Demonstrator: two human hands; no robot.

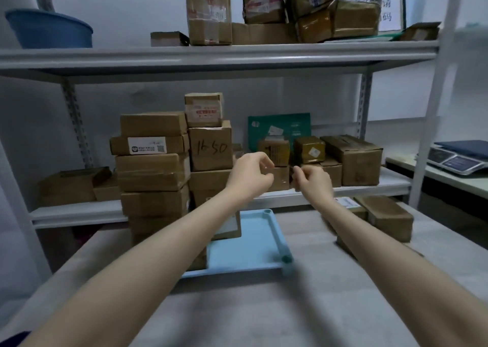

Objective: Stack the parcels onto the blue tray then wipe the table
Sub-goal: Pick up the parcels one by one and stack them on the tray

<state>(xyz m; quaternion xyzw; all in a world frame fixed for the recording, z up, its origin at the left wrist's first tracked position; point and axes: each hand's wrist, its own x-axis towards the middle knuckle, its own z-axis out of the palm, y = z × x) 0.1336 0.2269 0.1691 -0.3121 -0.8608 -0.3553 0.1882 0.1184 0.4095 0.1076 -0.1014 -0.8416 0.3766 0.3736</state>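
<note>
Left hand (249,173) and right hand (314,184) are raised, each grip curled and empty, beside parcels (154,172) stacked on the blue tray (250,251).

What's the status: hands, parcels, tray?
Left hand, right hand raised, curled, empty. Parcel stack tall on blue tray. Loose parcels on table, right side.

A grey table (264,307) carries a blue tray (253,249) left of its middle and a few parcels (385,217) at its far right. A tall stack (155,172) stands on the tray's left part. Behind, a lower shelf (390,185) holds boxes (353,159). An upper shelf (211,53) holds more, with a basin (47,30) at its left.
</note>
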